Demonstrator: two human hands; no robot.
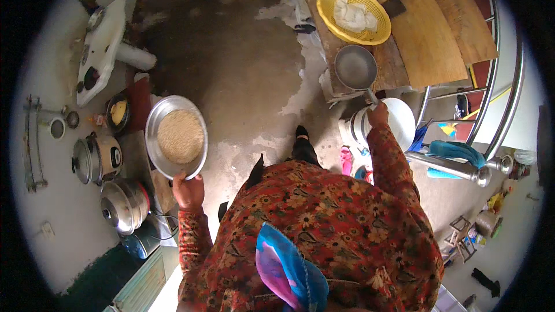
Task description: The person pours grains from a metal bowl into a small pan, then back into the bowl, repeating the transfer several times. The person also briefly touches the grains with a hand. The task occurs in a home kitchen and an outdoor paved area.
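Observation:
My left hand (189, 193) grips the near rim of a round metal basin (151, 138). Pale grain (180, 136), which looks like rice, lies in the basin. Out to the right, my right hand (378, 114) is closed around the handle of a grey metal saucepan or dipper (356, 68). This vessel overlaps the near corner of a wooden table (392, 67); whether it rests there or hangs above I cannot tell. Beneath my right forearm stands a large bucket with a white lid (399, 123).
A yellow plastic basket (323, 13) with white cloth sits on the table beside wooden boards (427, 39). At left are a rice cooker (104, 158), a lidded electric pot (125, 206) and a white washbasin (108, 47). Metal railings (490, 78) rise at right. The concrete floor (234, 60) has wet patches.

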